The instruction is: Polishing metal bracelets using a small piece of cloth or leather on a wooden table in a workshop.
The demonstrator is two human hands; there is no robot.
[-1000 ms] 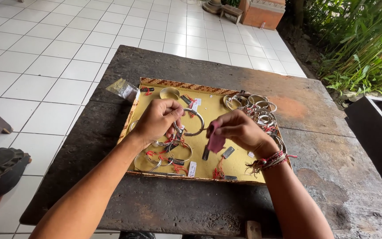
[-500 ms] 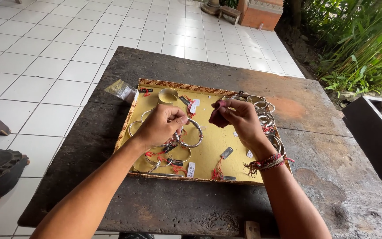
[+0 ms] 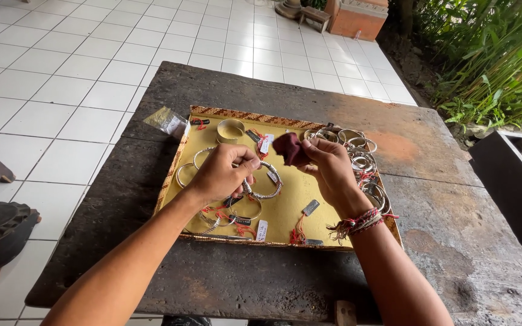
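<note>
Dark wood table (image 3: pixel 212 90) on white tile; yellow tray (image 3: pixel 297 193) at centre frame. My left hand (image 3: pixel 222 175) is pinching a silver bangle (image 3: pixel 265 187) w/ fingers closed, right hand (image 3: pixel 330 166) is gripping a maroon cloth (image 3: pixel 288 148) just above it.

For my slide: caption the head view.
Left hand holds a silver bangle, right hand a maroon cloth, over a yellow tray.

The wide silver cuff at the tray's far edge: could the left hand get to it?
Probably yes: the wide silver cuff lies uncovered just beyond the left hand, though that hand grips a twisted silver bangle.
</note>
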